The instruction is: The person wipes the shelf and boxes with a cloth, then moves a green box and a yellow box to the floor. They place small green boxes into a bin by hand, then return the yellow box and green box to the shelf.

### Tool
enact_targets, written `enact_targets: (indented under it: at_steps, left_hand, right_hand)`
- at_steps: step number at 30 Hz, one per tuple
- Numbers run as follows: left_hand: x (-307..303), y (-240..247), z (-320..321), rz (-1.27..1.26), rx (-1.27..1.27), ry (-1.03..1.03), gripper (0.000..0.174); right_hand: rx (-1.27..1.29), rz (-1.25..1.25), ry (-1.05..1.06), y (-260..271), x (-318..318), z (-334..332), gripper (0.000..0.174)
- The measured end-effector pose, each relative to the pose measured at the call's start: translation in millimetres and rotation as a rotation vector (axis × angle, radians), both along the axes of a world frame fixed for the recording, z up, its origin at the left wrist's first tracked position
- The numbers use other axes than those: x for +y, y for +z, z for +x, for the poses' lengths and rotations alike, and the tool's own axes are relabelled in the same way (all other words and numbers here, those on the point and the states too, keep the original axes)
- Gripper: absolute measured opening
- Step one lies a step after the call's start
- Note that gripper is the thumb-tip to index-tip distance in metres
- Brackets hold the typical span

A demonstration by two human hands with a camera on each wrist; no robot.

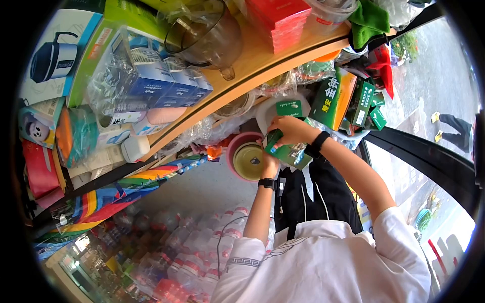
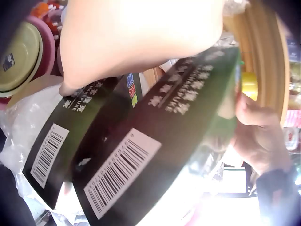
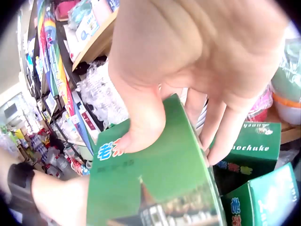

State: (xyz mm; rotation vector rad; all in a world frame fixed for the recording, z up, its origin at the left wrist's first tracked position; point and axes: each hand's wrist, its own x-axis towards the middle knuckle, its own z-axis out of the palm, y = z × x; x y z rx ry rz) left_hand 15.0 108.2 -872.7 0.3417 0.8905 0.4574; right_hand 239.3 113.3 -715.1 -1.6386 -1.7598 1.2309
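In front of the body, both hands hold green printed cardboard boxes. My right hand (image 1: 294,130) grips a green box (image 3: 160,183), its thumb across the printed face and its fingers along the far edge. Lower down, my left hand (image 1: 271,164) holds the boxes from the other side. The left wrist view shows two dark side panels (image 2: 136,155) with barcodes, lying side by side under the left hand; its fingertips are partly hidden. More green boxes (image 3: 251,146) stand close beyond the right fingers.
A pink basin (image 1: 233,151) with a yellowish bowl inside sits left of the hands. The wooden shelf (image 1: 257,60) above carries packages and a dark glass pot. A larger green and orange carton (image 1: 333,98) stands to the right. Many wrapped bottles (image 1: 202,242) fill the lower left.
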Motion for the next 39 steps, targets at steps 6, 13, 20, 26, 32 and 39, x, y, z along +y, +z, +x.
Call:
enact_targets:
  at_steps: [6,13,20,26,32,39]
  left_hand:
    - [-1.2,38.4,23.1,-0.019,0.135,0.134,0.075]
    - [-1.8,-11.0,-1.6,0.128,0.183,-0.031,0.072]
    - [24.8,0.9,3.2,0.239,0.358,-0.224,0.078]
    - [54.4,55.1,-9.5,0.053,0.38,-0.233,0.09]
    - [68.0,80.0,-31.7,0.042,0.378,-0.136,0.076]
    - [63.1,76.9,-81.4,0.041,0.31,-0.015,0.057]
  right_hand:
    - [-0.425,0.288,-0.106,-19.4,5.1,-27.5,0.024]
    - [-0.476,0.241,-0.006,-3.5,-27.6,-48.2,0.021]
    - [-0.287,1.064,-0.083,335.1,-16.1,5.0,0.025]
    - [-0.382,1.497,-0.566,578.8,46.9,68.7,0.017]
    - [-1.002,1.231,-0.687,722.4,148.4,135.6,0.037]
    - [-1.288,0.767,-0.618,749.5,239.9,187.2,0.058]
